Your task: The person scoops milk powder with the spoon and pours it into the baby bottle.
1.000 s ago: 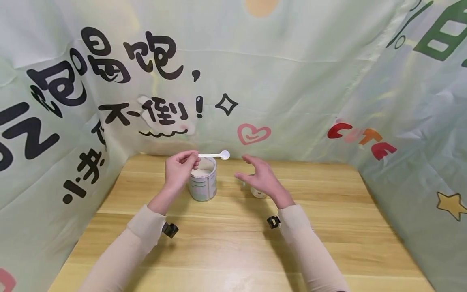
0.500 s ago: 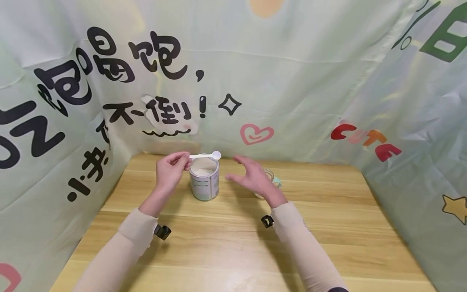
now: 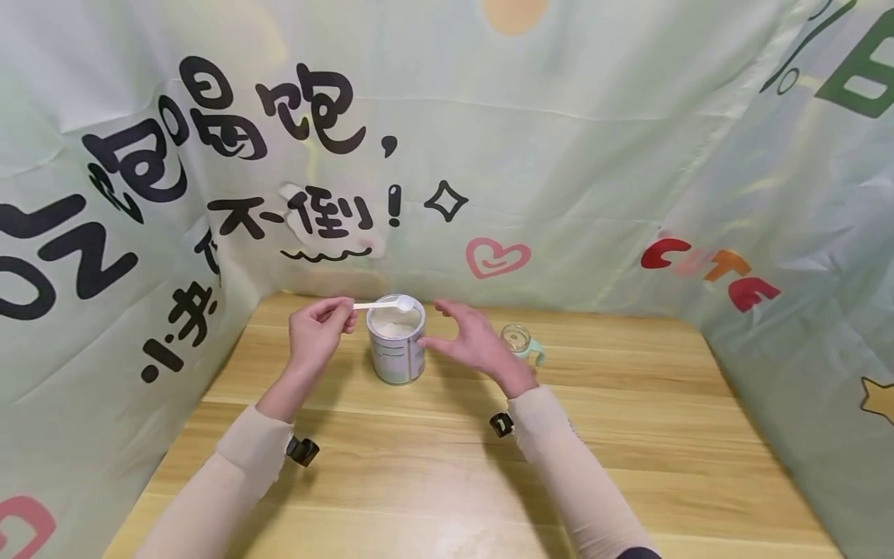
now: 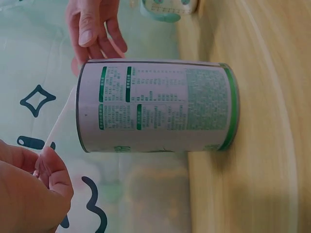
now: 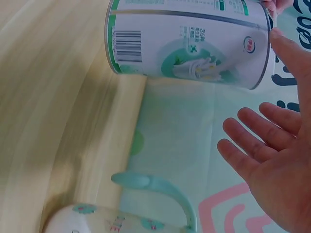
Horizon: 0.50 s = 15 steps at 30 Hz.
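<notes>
A tin can (image 3: 398, 361) of pale powder stands upright without a lid, its printed label facing me in the left wrist view. My left hand (image 3: 316, 332) pinches the handle end of a white measuring scoop (image 3: 403, 303), whose bowl is over the can's mouth. Whether the bowl holds powder is too small to tell. On the can's right side, my right hand (image 3: 473, 338) has its fingers spread and its thumb by the rim; I cannot tell whether it touches. In the right wrist view its palm (image 5: 286, 179) holds nothing.
Right of my right hand stands a clear cup (image 3: 516, 337) with a mint-green handle (image 3: 538, 353). Wood-grain tabletop (image 3: 447, 466) stretches in front of the can. A printed fabric backdrop (image 3: 573, 194) encloses the table behind and at both sides.
The scoop has moved left and lower, from right of the can to over its mouth. My right hand has come left to the can, uncovering the cup. The view has shifted slightly.
</notes>
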Motion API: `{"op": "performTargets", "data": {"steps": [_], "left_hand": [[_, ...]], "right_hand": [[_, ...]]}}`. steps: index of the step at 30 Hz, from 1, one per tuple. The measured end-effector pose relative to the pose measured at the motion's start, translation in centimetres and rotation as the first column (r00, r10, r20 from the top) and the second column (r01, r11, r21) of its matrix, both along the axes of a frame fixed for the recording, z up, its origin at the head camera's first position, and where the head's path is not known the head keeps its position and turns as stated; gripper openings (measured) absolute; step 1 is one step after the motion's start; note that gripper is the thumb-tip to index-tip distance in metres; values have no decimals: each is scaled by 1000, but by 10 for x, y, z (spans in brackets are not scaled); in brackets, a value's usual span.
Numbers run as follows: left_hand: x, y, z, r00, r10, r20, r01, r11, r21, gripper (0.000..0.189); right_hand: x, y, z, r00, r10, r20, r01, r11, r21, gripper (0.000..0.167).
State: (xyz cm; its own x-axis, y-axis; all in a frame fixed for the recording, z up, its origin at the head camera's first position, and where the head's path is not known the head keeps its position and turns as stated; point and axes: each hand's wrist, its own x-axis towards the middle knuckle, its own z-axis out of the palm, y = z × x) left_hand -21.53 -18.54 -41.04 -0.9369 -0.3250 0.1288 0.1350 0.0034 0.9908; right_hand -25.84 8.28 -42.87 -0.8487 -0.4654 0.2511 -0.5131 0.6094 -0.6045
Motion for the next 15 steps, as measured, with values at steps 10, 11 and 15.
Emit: {"op": "performTargets", "data": {"steps": [10,11,15], "left_hand": [[6,-8,-7,999,12,41,-11,1000,-29,27],[6,-9,-8,999,14,41,-13,999,-32,27],[7,-12,-11,999,24,35,-22,998,-55,28]], "right_hand": [[-6,-15,-7,999,38,-29,-39,999,-29,76],[-7,-17,-7,999,45,-30,-46,998,-35,75],[-7,-23,-9,998,62,-30,-63,997,-45,75]]}}
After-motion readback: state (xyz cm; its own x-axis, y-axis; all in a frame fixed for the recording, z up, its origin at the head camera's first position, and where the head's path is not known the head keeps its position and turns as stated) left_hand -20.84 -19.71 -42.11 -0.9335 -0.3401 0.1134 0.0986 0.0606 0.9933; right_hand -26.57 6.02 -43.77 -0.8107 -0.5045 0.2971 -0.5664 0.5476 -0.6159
